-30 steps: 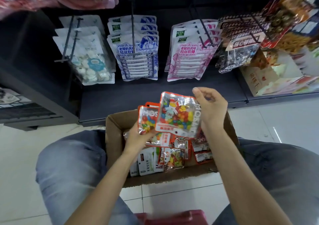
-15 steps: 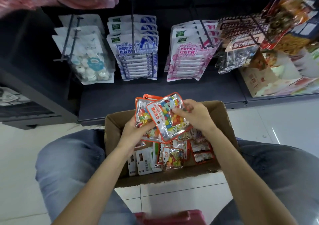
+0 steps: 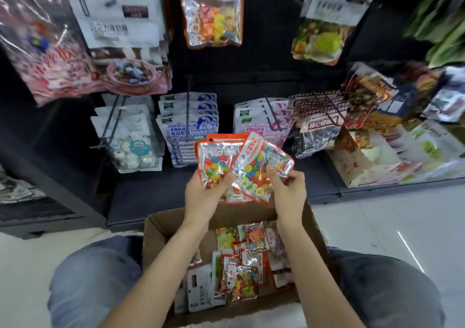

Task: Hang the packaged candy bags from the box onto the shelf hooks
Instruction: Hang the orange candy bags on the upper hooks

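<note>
We see both hands raised above the cardboard box (image 3: 161, 229), higher than a second ago, when they worked just over its rim. The left hand (image 3: 203, 194) grips a small stack of orange-edged candy bags (image 3: 216, 163) by their lower part, thumb across the front. The right hand (image 3: 286, 189) pinches one more candy bag (image 3: 261, 166), tilted and overlapping the stack at its 3 o'clock side; earlier this bag lay flatter against the stack. More packets (image 3: 241, 259) lie loose in the box, at 6 o'clock from the hands, between our knees. Our view has tipped up: an upper row of hanging goods now shows at 12 o'clock, among them an orange-framed bag of coloured sweets (image 3: 214, 10). Behind the hands, blue packs (image 3: 191, 126) and pink packs (image 3: 261, 119) hang on shelf hooks (image 3: 187, 106), as before.
</note>
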